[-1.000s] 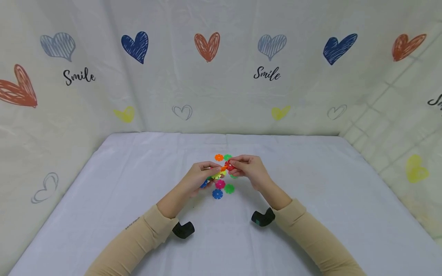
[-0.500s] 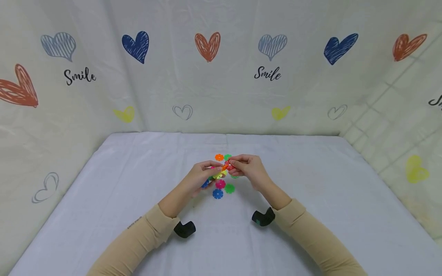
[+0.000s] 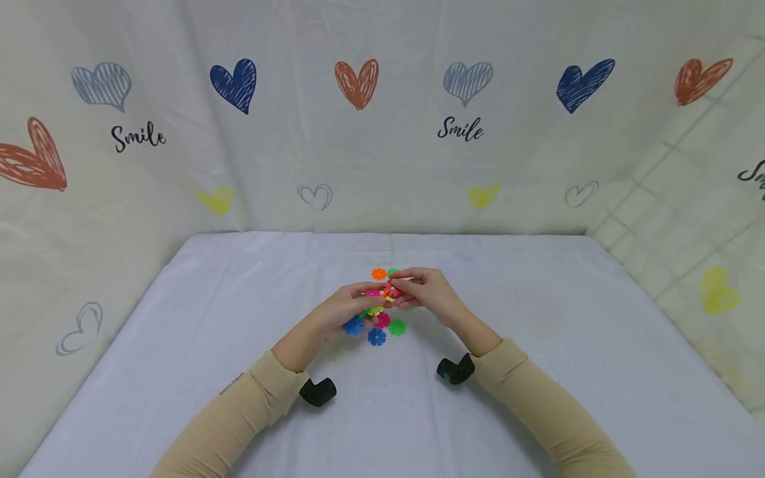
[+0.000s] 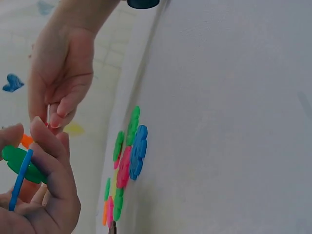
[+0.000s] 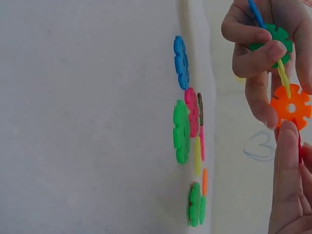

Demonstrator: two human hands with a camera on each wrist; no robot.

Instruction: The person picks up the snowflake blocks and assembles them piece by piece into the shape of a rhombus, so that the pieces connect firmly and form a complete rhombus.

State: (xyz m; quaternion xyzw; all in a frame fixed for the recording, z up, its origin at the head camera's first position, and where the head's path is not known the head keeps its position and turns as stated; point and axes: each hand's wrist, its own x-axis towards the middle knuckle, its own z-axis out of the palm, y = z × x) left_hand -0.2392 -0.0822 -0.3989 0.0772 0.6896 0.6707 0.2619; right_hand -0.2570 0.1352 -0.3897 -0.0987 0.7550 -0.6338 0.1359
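A chain of slotted snowflake discs runs between the two hands above the table. In the right wrist view it goes from a blue disc (image 5: 256, 13) through a green disc (image 5: 285, 37) and a yellow disc (image 5: 283, 78) to an orange disc (image 5: 281, 108). The left hand (image 3: 337, 311) holds this chain, its fingers curled about the green and yellow discs. A red disc (image 5: 300, 142), seen mostly edge-on, is pinched by the right hand (image 3: 433, 292) against the orange disc's edge. Fingers hide where red and orange meet.
Loose snowflake discs lie below the hands, among them a blue disc (image 3: 376, 337), a light green disc (image 3: 397, 327), a pink disc (image 3: 382, 320) and an orange disc (image 3: 379, 273). Black curved pieces (image 3: 455, 369) sit by the wrists. A heart-printed curtain (image 3: 406, 153) backs the white table (image 3: 538, 318).
Both hands have drawn slightly closer together at the red and orange discs. The chain has turned a little in the left hand, and its blue disc shows more below the fingers.
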